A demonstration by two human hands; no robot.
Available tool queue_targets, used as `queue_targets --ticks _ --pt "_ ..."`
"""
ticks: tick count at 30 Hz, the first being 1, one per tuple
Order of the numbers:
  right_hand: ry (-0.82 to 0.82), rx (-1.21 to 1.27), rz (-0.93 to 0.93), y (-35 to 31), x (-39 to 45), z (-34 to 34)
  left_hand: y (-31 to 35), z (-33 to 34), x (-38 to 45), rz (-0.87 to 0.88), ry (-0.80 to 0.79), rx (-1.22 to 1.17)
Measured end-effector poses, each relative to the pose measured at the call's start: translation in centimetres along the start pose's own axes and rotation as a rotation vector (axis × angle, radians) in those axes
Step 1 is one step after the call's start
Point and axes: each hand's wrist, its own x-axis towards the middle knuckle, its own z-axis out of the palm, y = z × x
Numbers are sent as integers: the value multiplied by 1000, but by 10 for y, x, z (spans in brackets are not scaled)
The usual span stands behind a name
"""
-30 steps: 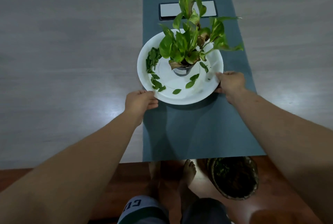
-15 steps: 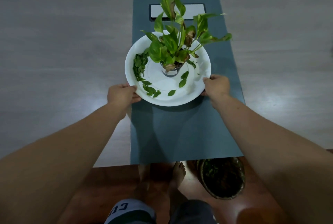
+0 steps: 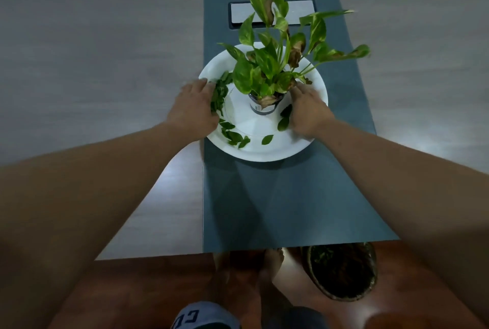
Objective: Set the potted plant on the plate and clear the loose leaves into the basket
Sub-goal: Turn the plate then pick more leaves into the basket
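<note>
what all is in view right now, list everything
potted plant: one, green leaves with some brown patches, dark pot, standing near the middle of the plate
plate: one, white, on the runner
loose leaves: several, dark green, scattered on the plate, mostly its left and near side
runner: one, grey-blue, down the table's centre
table: one, pale grey wood grain
panel: one, white with dark frame, set in the runner beyond the plant
basket: one, dark woven, on the floor by the table's near edge
floor: reddish-brown
left hand: on the plate's left leaves
right hand: beside the pot
bare feet: two, on the floor
</note>
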Motion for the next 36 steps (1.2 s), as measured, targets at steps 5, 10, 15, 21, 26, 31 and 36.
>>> queue_targets --ticks 5,10,15,21,26,31,36 --pt "-25 -21 13 -8 -2 -3 5 9 24 104 -134 386" --pt "-26 137 62 -16 -27 8 17 16 0 125 -180 272" --pt "19 235 65 -31 -42 19 26 14 -18 117 -163 209" --pt "35 204 126 -34 -33 27 45 11 -14 39 -249 155" --pt "38 324 66 -41 -34 34 44 23 -12 26 -248 -65" --pt "3 389 11 -54 -37 38 37 25 -6 14 -209 -184" --pt "-14 387 -9 -66 -35 41 29 17 -3 56 -172 -164"
